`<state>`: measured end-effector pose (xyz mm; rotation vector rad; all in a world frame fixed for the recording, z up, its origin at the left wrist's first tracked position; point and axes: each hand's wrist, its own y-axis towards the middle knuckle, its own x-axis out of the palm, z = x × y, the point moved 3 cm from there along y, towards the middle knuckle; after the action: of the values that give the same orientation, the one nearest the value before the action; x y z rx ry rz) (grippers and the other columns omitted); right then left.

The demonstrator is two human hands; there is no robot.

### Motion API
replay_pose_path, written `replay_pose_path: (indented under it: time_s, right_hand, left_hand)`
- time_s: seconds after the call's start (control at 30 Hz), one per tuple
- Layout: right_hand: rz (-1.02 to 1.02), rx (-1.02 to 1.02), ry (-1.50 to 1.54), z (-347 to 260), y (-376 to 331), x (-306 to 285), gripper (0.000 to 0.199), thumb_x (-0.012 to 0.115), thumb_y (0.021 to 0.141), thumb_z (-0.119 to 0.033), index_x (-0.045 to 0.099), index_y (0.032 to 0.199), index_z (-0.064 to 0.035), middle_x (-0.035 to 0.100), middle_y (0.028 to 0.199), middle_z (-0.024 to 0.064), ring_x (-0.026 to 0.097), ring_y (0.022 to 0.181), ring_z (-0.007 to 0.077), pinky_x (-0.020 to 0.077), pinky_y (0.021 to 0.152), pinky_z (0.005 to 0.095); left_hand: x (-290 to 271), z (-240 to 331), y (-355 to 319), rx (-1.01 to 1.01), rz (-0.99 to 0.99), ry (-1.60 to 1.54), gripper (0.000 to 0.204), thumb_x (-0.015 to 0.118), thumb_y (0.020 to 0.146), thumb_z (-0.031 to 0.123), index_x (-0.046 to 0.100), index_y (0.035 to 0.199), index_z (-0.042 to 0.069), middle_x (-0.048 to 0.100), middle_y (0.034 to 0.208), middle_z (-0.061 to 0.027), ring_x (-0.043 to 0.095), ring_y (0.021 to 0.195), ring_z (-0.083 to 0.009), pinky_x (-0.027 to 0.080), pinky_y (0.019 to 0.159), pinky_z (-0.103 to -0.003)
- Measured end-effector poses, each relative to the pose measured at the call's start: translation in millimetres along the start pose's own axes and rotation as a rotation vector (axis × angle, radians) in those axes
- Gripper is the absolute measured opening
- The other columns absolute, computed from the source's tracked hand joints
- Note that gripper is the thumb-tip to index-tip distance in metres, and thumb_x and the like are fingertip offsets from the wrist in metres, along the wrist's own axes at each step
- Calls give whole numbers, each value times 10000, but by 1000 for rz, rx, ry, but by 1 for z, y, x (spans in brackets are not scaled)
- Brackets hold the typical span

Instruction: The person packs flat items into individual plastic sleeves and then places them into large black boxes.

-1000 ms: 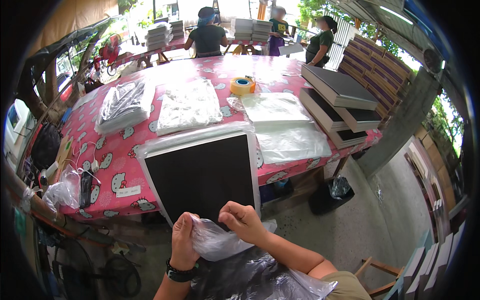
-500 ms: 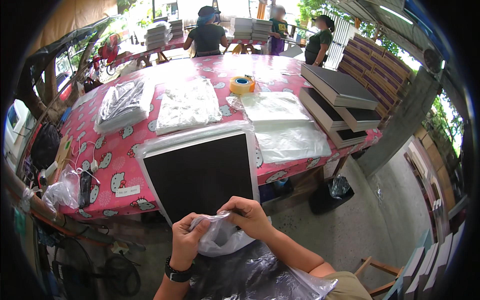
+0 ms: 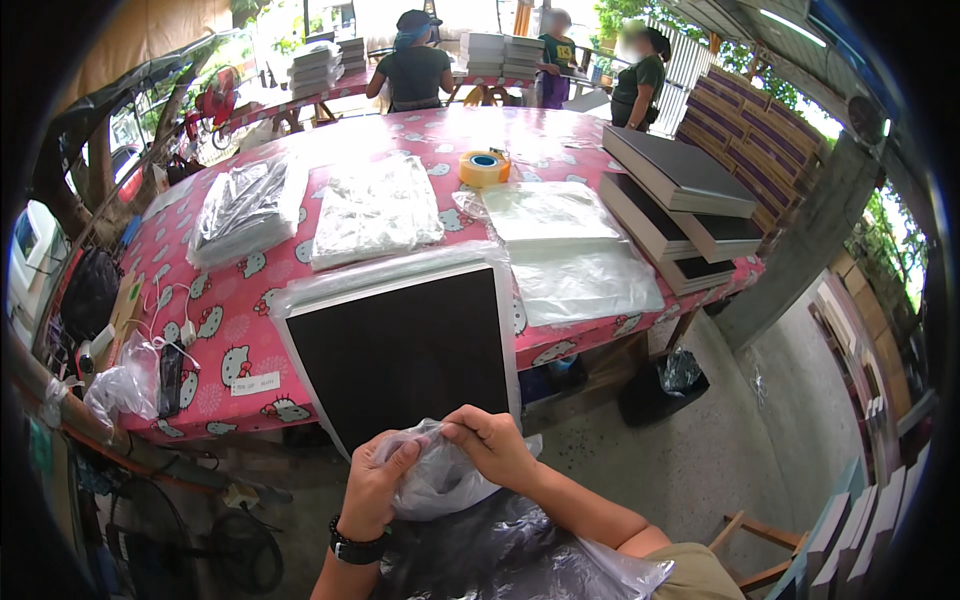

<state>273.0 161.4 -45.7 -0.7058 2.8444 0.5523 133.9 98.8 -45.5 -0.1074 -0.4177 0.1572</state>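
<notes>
Both hands bunched up on a clear plastic bag, right below the table edge

The left hand point(image 3: 375, 485) and right hand point(image 3: 492, 447) pinch the clear bag point(image 3: 440, 480) together now; a second ago they sat a bit further apart with the bag hanging lower. It's just under the big black panel point(image 3: 405, 350) jutting off the pink table point(image 3: 230, 330). Tape roll point(image 3: 484, 167) and stacked boxes point(image 3: 685, 205) haven't budged.
</notes>
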Motion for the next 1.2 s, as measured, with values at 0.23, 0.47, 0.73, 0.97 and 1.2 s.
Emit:
replay_pose_path:
  time_s: [0.23,0.47,0.73,0.97,1.2]
  right_hand:
    - [-10,89,16,1,0,5,169,523,853,-151,553,780,-1,510,611,9,432,572,34,382,514,204]
    - [-528,-80,669,-13,2,-9,137,543,838,-164,547,817,-29,566,826,65,542,775,172,420,738,313]
    - [435,62,976,19,-2,-127,179,511,852,-273,510,786,-107,480,642,2,466,543,74,403,466,214]
    - [372,-72,60,-15,8,-126,109,476,861,-131,560,833,-67,564,709,-16,470,523,19,341,364,169]
    - [-387,-286,-151,-61,16,12,177,586,765,-91,570,928,-23,604,716,116,591,587,252,466,525,312]
  left_hand:
    - [-5,-7,-5,83,-233,-227,375,650,734,379,559,777,18,565,702,-2,497,615,-50,394,563,-189]
    - [-22,1,-6,167,-171,-111,395,630,743,406,534,679,28,515,632,20,452,562,-61,347,502,-202]
    - [-161,-4,-24,457,608,1111,331,601,799,196,448,570,13,354,505,22,291,485,-94,257,438,-259]
    - [-188,77,-86,773,865,610,205,594,780,166,519,913,30,441,703,14,391,624,-66,309,536,-206]
    - [-2,28,-16,507,-270,765,358,716,667,310,553,756,4,568,812,-66,490,563,-98,399,507,-247]
